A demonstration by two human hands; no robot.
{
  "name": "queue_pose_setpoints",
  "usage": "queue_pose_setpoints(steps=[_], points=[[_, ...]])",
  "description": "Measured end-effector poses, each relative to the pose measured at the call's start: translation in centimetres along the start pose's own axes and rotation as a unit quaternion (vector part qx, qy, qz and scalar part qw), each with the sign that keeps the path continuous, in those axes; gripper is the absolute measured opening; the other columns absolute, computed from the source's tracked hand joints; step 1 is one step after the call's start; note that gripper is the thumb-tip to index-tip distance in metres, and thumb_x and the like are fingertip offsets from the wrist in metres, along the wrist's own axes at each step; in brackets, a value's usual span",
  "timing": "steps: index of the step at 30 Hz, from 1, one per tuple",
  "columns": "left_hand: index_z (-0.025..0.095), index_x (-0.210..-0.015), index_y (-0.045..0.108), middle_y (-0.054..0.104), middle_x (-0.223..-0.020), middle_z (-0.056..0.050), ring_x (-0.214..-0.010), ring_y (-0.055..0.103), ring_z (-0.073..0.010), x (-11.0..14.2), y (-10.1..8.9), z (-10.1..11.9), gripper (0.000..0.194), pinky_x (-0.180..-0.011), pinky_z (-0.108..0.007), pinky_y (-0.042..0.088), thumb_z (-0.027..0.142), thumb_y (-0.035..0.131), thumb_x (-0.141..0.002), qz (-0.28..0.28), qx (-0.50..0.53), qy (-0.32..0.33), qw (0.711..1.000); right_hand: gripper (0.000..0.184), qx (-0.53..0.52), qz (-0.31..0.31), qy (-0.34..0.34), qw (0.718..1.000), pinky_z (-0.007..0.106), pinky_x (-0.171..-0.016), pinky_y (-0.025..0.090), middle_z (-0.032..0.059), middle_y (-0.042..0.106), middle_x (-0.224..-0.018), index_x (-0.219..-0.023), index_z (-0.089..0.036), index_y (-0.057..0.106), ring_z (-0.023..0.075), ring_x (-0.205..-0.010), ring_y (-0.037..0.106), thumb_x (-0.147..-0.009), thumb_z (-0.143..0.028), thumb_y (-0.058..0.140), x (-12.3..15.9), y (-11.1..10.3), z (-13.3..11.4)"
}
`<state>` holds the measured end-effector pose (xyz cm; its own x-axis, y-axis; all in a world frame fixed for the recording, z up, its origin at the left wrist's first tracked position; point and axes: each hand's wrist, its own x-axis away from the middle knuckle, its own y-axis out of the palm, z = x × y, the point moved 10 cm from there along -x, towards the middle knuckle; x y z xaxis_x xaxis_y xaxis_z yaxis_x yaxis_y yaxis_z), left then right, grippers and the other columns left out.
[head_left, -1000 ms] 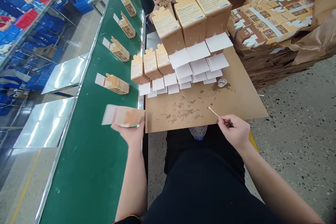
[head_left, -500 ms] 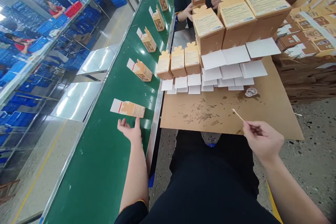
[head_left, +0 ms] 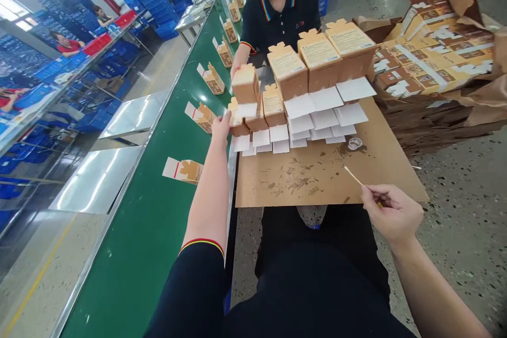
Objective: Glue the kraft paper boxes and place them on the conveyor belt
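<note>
My right hand (head_left: 394, 212) is closed in a pinch on a thin cotton swab (head_left: 354, 176), its white tip pointing up and left over the brown board. My left hand (head_left: 221, 125) reaches forward over the belt's edge, at the left end of a row of small tan cartons (head_left: 273, 105). It is beside the leftmost carton and seems to touch it; most of its fingers are hidden, so its grip is unclear. Just above, a co-worker's hand is at another small carton (head_left: 244, 84) over that row. White flaps (head_left: 277, 133) hang from the cartons toward me.
Open-flapped cartons (head_left: 192, 170) stand spaced along the green belt (head_left: 130, 243). Larger cartons (head_left: 322, 60) are stacked on the brown board (head_left: 269, 195), near a small clear ring (head_left: 355, 143). A co-worker (head_left: 277, 10) sits opposite. Packed flat cartons (head_left: 431, 58) lie at right.
My left hand has moved forward from the nearest belt carton to the small-carton row. The co-worker has reached to a carton above that row. My right hand still holds the swab.
</note>
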<state>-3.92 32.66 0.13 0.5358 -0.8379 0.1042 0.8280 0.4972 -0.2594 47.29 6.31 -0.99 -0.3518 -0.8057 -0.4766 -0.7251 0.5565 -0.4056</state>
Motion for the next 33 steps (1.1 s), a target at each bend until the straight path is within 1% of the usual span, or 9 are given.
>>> queue_pose_setpoints(steps=[3,5,9,13,15,20,22,25,33], points=[[0.017,-0.114,0.072,0.080,-0.118,-0.018,-0.130,0.076,-0.0377,-0.2,1.2,-1.9,0.045,-0.109,-0.051,0.062,0.047,0.090,-0.085,-0.030,-0.007,-0.104,0.994,0.022,0.003,0.019,0.012,1.000,0.034,-0.051,0.059,0.0024,0.073,-0.066,-0.085,-0.025,0.079,0.0183,-0.050,0.067,-0.100,-0.041,0.078,0.7,-1.4,0.1],[0.017,-0.115,0.073,0.081,-0.114,-0.016,-0.124,0.079,-0.0360,0.6,0.1,-2.4,0.043,-0.103,-0.050,0.066,0.046,0.087,-0.088,-0.031,0.023,-0.100,0.994,0.020,0.008,0.035,0.022,0.999,0.035,-0.052,0.060,0.0030,0.074,-0.066,-0.086,-0.025,0.079,0.0191,-0.049,0.068,-0.098,-0.040,0.080,1.0,-2.6,0.5],[0.017,-0.119,0.073,0.081,-0.121,-0.017,-0.127,0.079,-0.0355,3.6,-5.9,-3.7,0.041,-0.104,-0.050,0.068,0.047,0.081,-0.092,0.015,0.060,-0.062,0.996,0.023,0.012,0.037,0.059,0.997,0.039,-0.051,0.061,0.0053,0.075,-0.067,-0.087,-0.026,0.079,0.0212,-0.049,0.067,-0.098,-0.045,0.080,1.2,-4.2,1.7],[0.022,-0.137,0.070,0.075,-0.148,-0.016,-0.144,0.071,-0.0374,9.8,-10.9,-5.3,0.055,-0.111,-0.053,0.066,0.046,0.081,-0.089,0.031,0.143,-0.001,0.989,0.024,-0.006,0.006,0.060,0.998,0.036,-0.052,0.060,0.0047,0.075,-0.067,-0.087,-0.025,0.079,0.0197,-0.050,0.068,-0.100,-0.046,0.080,1.8,-3.8,1.4],[0.026,-0.143,0.070,0.071,-0.157,-0.014,-0.150,0.066,-0.0399,13.9,-10.2,-6.6,0.067,-0.115,-0.055,0.065,0.049,0.088,-0.083,-0.016,0.173,0.009,0.985,0.022,-0.024,-0.033,0.043,0.998,0.033,-0.054,0.060,0.0036,0.076,-0.070,-0.087,-0.025,0.079,0.0187,-0.053,0.069,-0.101,-0.042,0.079,2.5,-2.1,0.3],[0.032,-0.140,0.071,0.070,-0.159,-0.015,-0.152,0.064,-0.0400,21.3,-3.4,-11.0,0.083,-0.120,-0.055,0.061,0.058,0.104,-0.069,-0.116,0.177,-0.037,0.977,0.022,-0.055,-0.197,-0.017,0.979,0.030,-0.058,0.058,0.0018,0.073,-0.070,-0.083,-0.026,0.073,0.0166,-0.057,0.066,-0.104,-0.032,0.069,5.0,6.6,-2.9],[0.031,-0.137,0.071,0.073,-0.153,-0.015,-0.148,0.068,-0.0382,22.0,-1.5,-11.9,0.086,-0.122,-0.054,0.059,0.059,0.108,-0.064,-0.119,0.168,-0.037,0.978,0.023,-0.064,-0.247,-0.058,0.965,0.029,-0.059,0.055,0.0002,0.069,-0.068,-0.080,-0.025,0.067,0.0157,-0.058,0.063,-0.103,-0.025,0.064,6.0,9.8,-3.9],[0.028,-0.135,0.069,0.076,-0.143,-0.015,-0.143,0.071,-0.0358,21.6,-0.5,-11.9,0.087,-0.122,-0.053,0.058,0.058,0.108,-0.064,-0.118,0.158,-0.019,0.980,0.025,-0.059,-0.284,-0.117,0.950,0.027,-0.060,0.048,-0.0020,0.061,-0.067,-0.079,-0.025,0.061,0.0145,-0.058,0.057,-0.102,-0.016,0.059,7.0,12.6,-4.6],[0.028,-0.137,0.066,0.078,-0.138,-0.014,-0.134,0.076,-0.0337,21.7,-0.5,-11.0,0.088,-0.118,-0.050,0.060,0.056,0.108,-0.066,-0.119,0.146,0.009,0.982,0.030,0.004,-0.319,-0.152,0.935,0.029,-0.060,0.038,-0.0012,0.055,-0.067,-0.077,-0.024,0.053,0.0150,-0.059,0.048,-0.104,-0.011,0.053,7.7,15.1,-4.4]])
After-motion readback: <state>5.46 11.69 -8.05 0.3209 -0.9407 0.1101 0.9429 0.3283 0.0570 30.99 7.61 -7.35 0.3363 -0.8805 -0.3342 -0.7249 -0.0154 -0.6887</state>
